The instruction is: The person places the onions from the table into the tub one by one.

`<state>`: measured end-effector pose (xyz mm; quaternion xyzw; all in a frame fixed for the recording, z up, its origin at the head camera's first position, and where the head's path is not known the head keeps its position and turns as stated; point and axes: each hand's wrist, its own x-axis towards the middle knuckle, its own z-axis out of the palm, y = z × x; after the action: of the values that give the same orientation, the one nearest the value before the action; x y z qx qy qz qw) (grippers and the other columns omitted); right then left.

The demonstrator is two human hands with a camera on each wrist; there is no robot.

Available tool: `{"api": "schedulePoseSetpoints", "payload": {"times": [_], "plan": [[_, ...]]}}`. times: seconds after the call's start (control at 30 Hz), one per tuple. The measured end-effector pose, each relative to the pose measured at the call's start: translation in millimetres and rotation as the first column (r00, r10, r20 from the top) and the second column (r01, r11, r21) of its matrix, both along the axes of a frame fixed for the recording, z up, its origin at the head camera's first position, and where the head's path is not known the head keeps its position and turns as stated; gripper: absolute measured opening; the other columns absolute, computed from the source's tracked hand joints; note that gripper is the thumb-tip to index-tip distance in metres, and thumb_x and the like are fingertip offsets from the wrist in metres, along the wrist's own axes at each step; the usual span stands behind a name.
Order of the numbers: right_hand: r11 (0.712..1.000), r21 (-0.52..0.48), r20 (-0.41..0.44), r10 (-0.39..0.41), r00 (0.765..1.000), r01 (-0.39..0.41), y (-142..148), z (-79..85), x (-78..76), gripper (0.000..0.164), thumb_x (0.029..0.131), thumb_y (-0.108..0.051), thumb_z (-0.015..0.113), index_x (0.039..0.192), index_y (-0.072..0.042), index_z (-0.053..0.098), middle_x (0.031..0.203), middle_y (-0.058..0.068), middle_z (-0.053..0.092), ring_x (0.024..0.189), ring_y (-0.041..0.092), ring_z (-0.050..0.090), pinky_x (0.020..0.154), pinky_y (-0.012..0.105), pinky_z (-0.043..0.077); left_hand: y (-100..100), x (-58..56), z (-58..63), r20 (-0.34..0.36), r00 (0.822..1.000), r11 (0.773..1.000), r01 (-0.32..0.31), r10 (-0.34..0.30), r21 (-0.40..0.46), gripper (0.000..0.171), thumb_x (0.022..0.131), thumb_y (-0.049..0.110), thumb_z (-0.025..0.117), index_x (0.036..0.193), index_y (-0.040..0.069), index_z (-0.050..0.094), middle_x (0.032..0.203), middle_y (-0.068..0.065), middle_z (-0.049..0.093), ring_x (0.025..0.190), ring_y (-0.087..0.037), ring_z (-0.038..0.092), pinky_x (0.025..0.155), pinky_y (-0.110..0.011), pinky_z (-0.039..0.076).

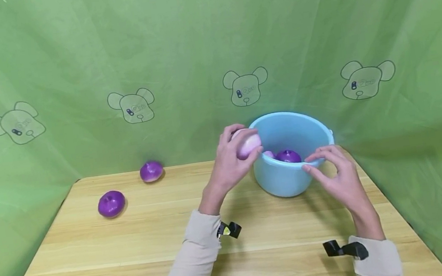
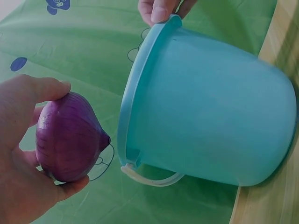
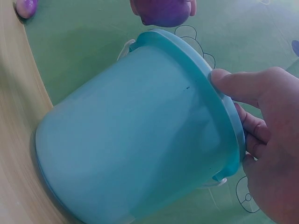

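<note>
The place looks like a small curtained-off booth: green cloth (image 1: 179, 41) printed with cartoon animal heads (image 1: 246, 91) hangs along the far, left and right sides of a wooden table (image 1: 107, 265). Whether it stands in a home, lab or workshop cannot be told.

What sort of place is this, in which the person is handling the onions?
Probably a small indoor booth arranged for recording, though I cannot be sure. A green curtain with printed cartoon heads surrounds three sides of a wooden table, and black wrist-worn devices are in view.
</note>
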<state>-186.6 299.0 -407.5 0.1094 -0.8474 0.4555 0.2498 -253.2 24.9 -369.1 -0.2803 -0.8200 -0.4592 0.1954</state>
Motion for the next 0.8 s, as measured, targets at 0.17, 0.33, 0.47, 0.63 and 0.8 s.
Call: {"api": "schedulePoseSetpoints", "payload": {"times": [0.17, 0.33, 0.47, 0.63, 0.8], "plan": [[1.000, 0.003, 0.001, -0.001, 1.000, 0.001, -0.3, 0.5, 0.3, 0.020, 0.088, -0.007, 0.082, 0.105, -0.003, 0.073, 0.118, 0.008, 0.061, 0.118, 0.007, 0.047, 0.111, 0.065, 0.032, 4.9, -0.5, 1.1, -0.011, 1.000, 1.000, 0.005, -0.005, 0.016, 0.042, 0.092, 0.032, 0.078, 0.132, 0.023, 0.067, 0.143, -0.008, 0.049, 0.123, -0.025, 0.051, 0.088, -0.036, 0.054], [1.000, 0.004, -0.005, 0.002, 1.000, -0.002, 0.1, -0.1, -0.6, 0.020, 0.087, -0.006, 0.082, 0.104, -0.004, 0.072, 0.118, 0.008, 0.061, 0.117, 0.007, 0.047, 0.111, 0.066, 0.032, 10.3, -2.1, 3.0, -0.010, 1.000, 1.000, 0.013, -0.013, 0.020, 0.042, 0.092, 0.032, 0.078, 0.132, 0.024, 0.068, 0.143, -0.007, 0.048, 0.123, -0.025, 0.052, 0.090, -0.036, 0.054], [1.000, 0.009, -0.015, 0.005, 1.000, -0.004, 0.0, -0.2, -1.3, 0.020, 0.087, -0.006, 0.082, 0.105, -0.004, 0.073, 0.118, 0.007, 0.062, 0.117, 0.006, 0.047, 0.111, 0.066, 0.032, 14.6, -2.7, 3.8, -0.010, 1.000, 1.000, 0.024, -0.024, 0.019, 0.042, 0.093, 0.032, 0.078, 0.133, 0.024, 0.067, 0.144, -0.007, 0.048, 0.123, -0.026, 0.052, 0.091, -0.037, 0.054], [1.000, 0.012, -0.020, 0.006, 1.000, -0.006, -0.8, 0.9, -1.2, 0.020, 0.086, -0.006, 0.082, 0.105, -0.004, 0.073, 0.118, 0.007, 0.062, 0.117, 0.006, 0.047, 0.110, 0.066, 0.033, 19.7, -2.8, 4.1, -0.006, 0.999, 0.999, 0.032, -0.032, 0.012, 0.044, 0.092, 0.032, 0.078, 0.134, 0.024, 0.067, 0.144, -0.006, 0.049, 0.124, -0.026, 0.053, 0.092, -0.038, 0.054], [1.000, 0.012, -0.026, 0.011, 1.000, -0.011, -1.4, 1.2, 0.4, 0.020, 0.086, -0.005, 0.082, 0.105, -0.004, 0.074, 0.120, 0.011, 0.063, 0.118, 0.006, 0.047, 0.110, 0.067, 0.032, 26.0, -3.3, 4.4, -0.004, 0.999, 0.999, 0.049, -0.049, 0.003, 0.044, 0.092, 0.034, 0.078, 0.134, 0.023, 0.067, 0.145, -0.007, 0.048, 0.124, -0.025, 0.053, 0.091, -0.038, 0.054]]}}
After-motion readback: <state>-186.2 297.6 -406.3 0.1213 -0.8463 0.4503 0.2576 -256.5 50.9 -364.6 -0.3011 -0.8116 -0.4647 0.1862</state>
